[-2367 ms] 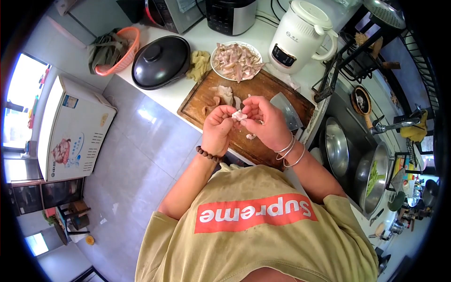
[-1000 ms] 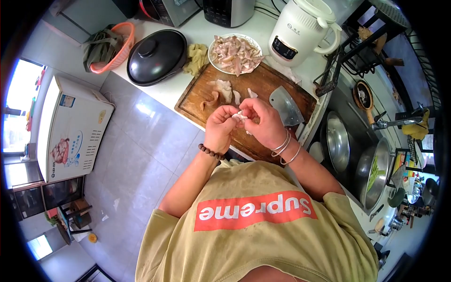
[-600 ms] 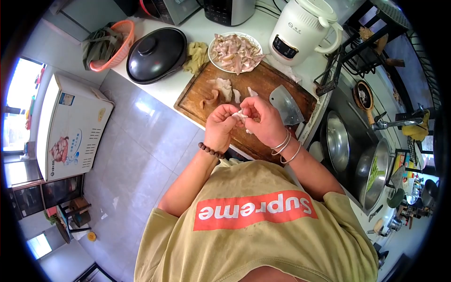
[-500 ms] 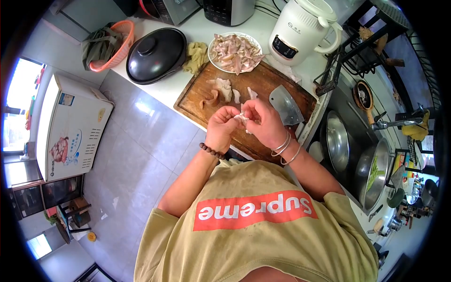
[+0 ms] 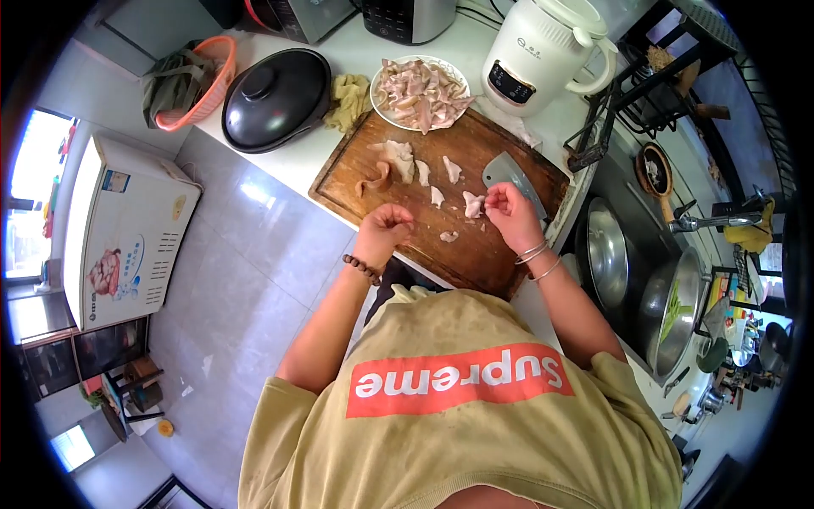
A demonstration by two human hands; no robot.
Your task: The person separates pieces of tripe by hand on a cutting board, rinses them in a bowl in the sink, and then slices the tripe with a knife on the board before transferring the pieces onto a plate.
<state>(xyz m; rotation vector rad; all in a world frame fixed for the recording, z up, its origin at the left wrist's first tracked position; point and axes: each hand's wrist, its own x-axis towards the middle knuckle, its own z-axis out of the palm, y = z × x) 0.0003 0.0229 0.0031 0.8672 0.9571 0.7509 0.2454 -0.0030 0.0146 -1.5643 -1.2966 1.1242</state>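
My right hand [image 5: 514,216] is over the right part of the wooden cutting board [image 5: 462,259], its fingers pinched at the edge of a pale piece of meat [image 5: 473,204]. Partly behind that hand lies a cleaver [image 5: 500,171], blade flat on the board. At the board's near left edge, my left hand [image 5: 387,229] holds nothing, its fingers loosely bent and apart from the thumb. Several pale scraps, among them a larger whitish piece [image 5: 396,158] and a brownish curled strip [image 5: 374,179], lie between and beyond my hands. A small scrap [image 5: 448,237] rests nearer to me.
Behind the board stands a plate of sliced meat [image 5: 421,95]. Beside it are a yellowish cloth [image 5: 348,102], a black lidded pot [image 5: 277,100] and a white electric appliance [image 5: 543,55]. On the right, metal bowls [image 5: 608,254] sit in the sink area.
My hands have parted from together over the board: the left went left and slightly down, the right moved right. More pale pieces now show on the board where the hands were.
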